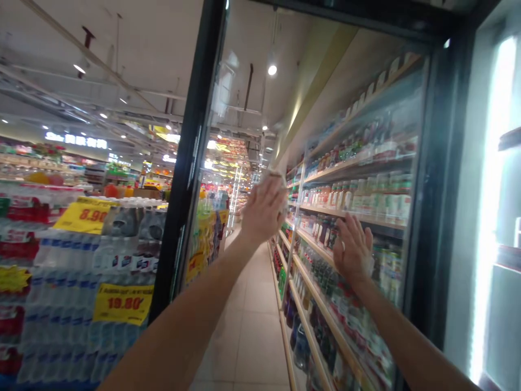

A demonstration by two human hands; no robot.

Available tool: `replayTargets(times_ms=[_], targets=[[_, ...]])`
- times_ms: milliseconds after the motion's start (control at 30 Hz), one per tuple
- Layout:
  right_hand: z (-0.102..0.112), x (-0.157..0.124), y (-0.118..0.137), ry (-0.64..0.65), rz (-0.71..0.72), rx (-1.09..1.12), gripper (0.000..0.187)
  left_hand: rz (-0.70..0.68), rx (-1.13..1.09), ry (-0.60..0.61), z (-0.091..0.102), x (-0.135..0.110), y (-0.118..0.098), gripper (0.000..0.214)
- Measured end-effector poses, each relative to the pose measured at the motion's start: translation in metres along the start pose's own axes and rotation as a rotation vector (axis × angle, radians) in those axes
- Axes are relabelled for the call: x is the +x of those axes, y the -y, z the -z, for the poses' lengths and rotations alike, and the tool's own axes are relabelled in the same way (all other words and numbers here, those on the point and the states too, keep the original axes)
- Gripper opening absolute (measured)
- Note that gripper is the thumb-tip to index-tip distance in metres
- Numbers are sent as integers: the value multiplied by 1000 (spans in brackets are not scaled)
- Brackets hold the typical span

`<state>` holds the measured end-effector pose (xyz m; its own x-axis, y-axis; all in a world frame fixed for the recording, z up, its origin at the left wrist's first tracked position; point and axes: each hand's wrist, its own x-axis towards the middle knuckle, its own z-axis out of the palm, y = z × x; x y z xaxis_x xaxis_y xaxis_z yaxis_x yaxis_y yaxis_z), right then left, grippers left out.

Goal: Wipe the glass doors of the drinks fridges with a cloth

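Observation:
An open glass door with a black frame fills the middle of my view, its pane clear enough to show the aisle behind. My left hand reaches up to the pane and presses a white cloth flat against it; only the cloth's edges show past the fingers. To the right and a little lower, my right hand is raised with its fingers apart and nothing seen in it. Whether its palm touches the glass I cannot tell.
Shelves of bottles line the aisle beyond the glass. Stacked packs of bottled water with yellow price signs stand left of the door. A bright light strip runs up the cabinet at right. The floor is tiled.

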<state>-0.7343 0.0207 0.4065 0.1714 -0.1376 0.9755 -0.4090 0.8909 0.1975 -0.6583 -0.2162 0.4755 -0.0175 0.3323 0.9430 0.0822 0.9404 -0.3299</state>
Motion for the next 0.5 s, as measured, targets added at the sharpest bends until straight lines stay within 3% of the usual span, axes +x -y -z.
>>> replayTargets(times_ms=[67,100,133,233,300,333,433,500], targets=[[0,0,1,-2,-4,5,46,220,32,-88,1,6,8,49],[0,0,1,-4,-9,7,47,236,34,-102,0,7,6,50],[0,0,1,-6,-13,9,47,169,24,-88,-1,6,2,50],[0,0,0,1,-16,17,51,-236,-46,38,-6,0,-17,45],[-1,-1,-1,5,-17,20,52,-315,-58,66,-6,-1,-16,44],[-1,-1,-1,8,-15,20,52,-244,-43,44,-4,2,-10,44],[-1,-1,-2,14,-4,15,52,167,31,-100,1,12,13,47],[-1,-1,-1,12,-9,12,50,283,44,-133,3,12,16,50]])
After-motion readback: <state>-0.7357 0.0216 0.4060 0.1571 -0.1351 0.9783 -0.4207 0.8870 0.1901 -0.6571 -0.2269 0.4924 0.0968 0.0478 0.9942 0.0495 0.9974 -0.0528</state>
